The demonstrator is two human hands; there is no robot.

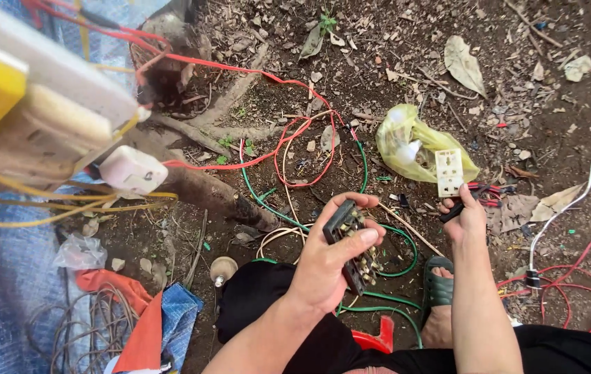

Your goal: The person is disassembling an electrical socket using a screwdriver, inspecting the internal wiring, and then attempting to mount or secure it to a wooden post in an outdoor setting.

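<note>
Head view: the left hand [330,260] grips a black switch block [354,244], fingers clamped round its edges, brass terminals facing up, held above the ground [392,90] just over the person's lap. The right hand [467,220] is closed on a dark tool handle [456,209], its tip lying beside a white socket plate [449,172]. That plate rests against a yellow bag [413,142] on the bare earth. Red wire [274,149] and green wire [288,220] loop across the soil between the hands and a tree root [219,194]. A white plug [131,170] hangs at the left edge, near a yellow-and-white box [25,104]. A sandalled foot [438,291] sits below the right hand.
</note>
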